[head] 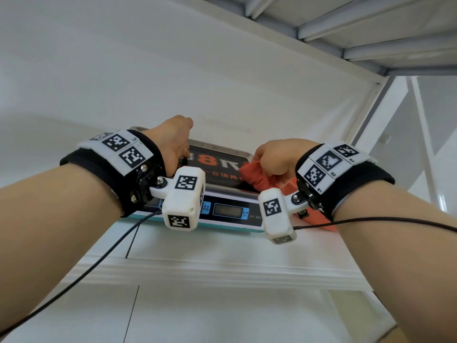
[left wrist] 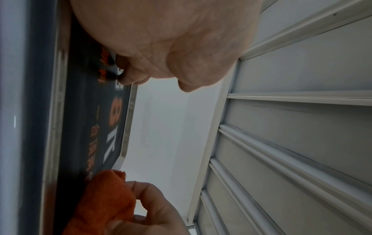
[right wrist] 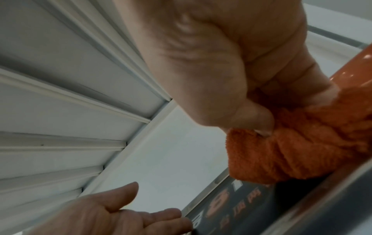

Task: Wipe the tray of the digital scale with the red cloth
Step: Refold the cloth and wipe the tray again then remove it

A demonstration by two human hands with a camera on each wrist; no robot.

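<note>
The digital scale [head: 227, 210] stands on a white shelf, its steel tray [head: 222, 147] covered by a black sticker with orange print. My left hand [head: 173, 144] rests on the tray's left part, its straight fingers [right wrist: 161, 217] touching the surface. My right hand [head: 279, 157] grips the bunched red cloth [head: 257, 177] at the tray's right end. The wrist views show the cloth [right wrist: 281, 155] pressed on the tray [right wrist: 241, 198] near its far right corner, with the thumb on top. The cloth [left wrist: 104, 198] and tray [left wrist: 96, 127] also show beside my left hand [left wrist: 130, 76].
The white shelf [head: 222, 248] carries the scale close to a white back wall. A ribbed white shelf underside [head: 346, 33] hangs overhead. A glossy orange object [right wrist: 352, 76] lies right of the scale. Thin black cables [head: 99, 263] trail from both wrist cameras.
</note>
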